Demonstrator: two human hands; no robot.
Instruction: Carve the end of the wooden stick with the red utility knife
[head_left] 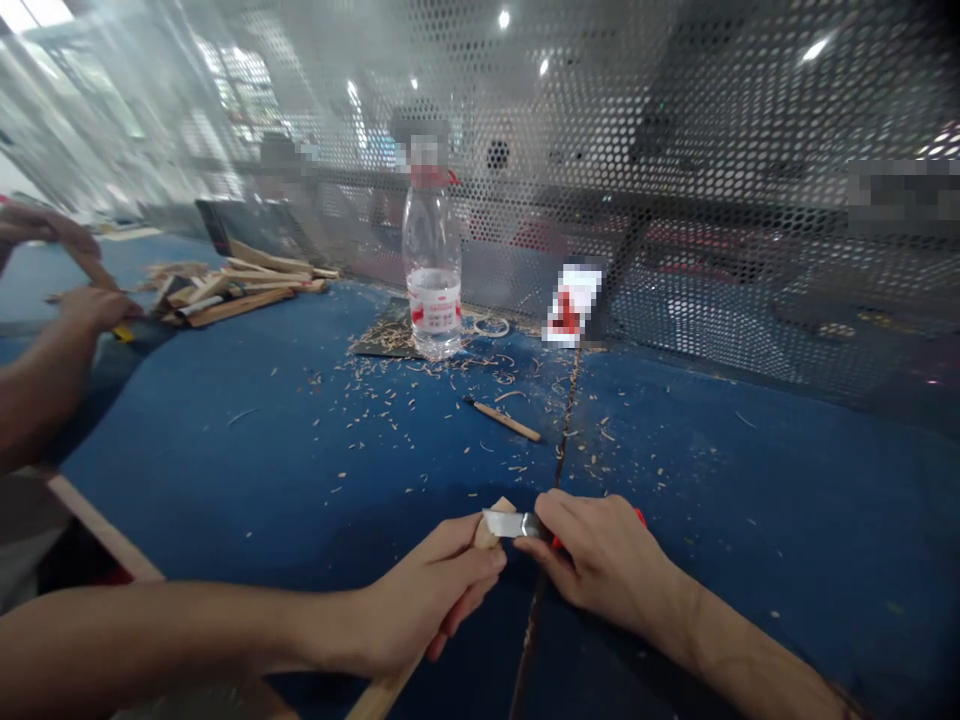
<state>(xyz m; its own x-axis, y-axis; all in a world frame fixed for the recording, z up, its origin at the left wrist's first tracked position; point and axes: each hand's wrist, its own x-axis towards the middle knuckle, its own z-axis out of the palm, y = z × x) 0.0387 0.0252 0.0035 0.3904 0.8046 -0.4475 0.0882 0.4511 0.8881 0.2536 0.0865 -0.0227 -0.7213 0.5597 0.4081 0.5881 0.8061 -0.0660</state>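
The left hand (431,595) was closed around a wooden stick (488,536), its upper end showing past the fingers. The right hand (615,550) was closed on the handle of a knife (508,523), the blade lying against that end. Stick and knife were both on the near side of the bottle (435,305), well apart from it. A wooden-handled tool (508,420) lay between the bottle and the hands. Shavings (394,333) were heaped just left of the bottle and scattered before it. Farther left of the bottle were a wood pile (251,290) and another person's hands (97,305). A mesh screen (712,200) stood behind the bottle.
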